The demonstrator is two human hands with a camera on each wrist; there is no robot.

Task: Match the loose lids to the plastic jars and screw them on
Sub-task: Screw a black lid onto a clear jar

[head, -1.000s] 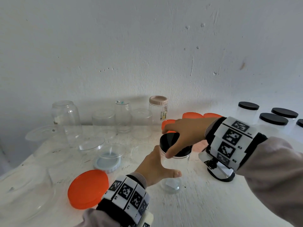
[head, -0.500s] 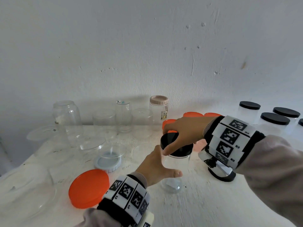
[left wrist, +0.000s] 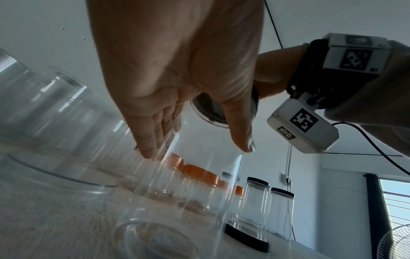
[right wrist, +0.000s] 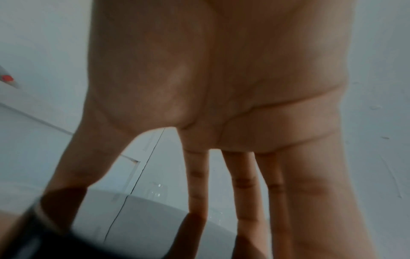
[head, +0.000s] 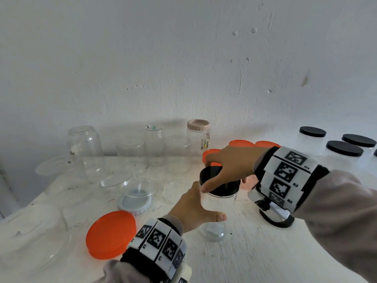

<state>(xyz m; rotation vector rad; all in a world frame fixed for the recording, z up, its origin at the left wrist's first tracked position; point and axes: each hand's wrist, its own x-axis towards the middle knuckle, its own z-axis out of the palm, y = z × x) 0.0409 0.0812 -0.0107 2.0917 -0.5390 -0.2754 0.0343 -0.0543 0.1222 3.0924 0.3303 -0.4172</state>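
Note:
A clear plastic jar (head: pixel 218 213) stands upright on the white table (head: pixel 265 252). My left hand (head: pixel 206 203) holds its side, thumb in front and fingers behind. In the left wrist view the left hand (left wrist: pixel 199 150) has fingers and thumb on opposite walls of the jar (left wrist: pixel 188 192). A black lid (head: pixel 212 174) sits on the jar's mouth. My right hand (head: pixel 205 174) grips the lid's rim from above with thumb and fingertips. The right wrist view shows spread fingers (right wrist: pixel 195 184) reaching down to the dark lid (right wrist: pixel 44 236).
A loose orange lid (head: pixel 111 234) lies front left beside a white-lidded tub (head: pixel 134 203). Open clear jars and a pink-lidded jar (head: pixel 199 137) line the wall. Orange-lidded jars (head: pixel 241 144) stand behind my right hand, black-lidded jars (head: pixel 344 152) far right. Another black lid (left wrist: pixel 246 240) lies on the table.
My right hand's thumb has shifted slightly round the black lid. The left hand and the jar stay where they were.

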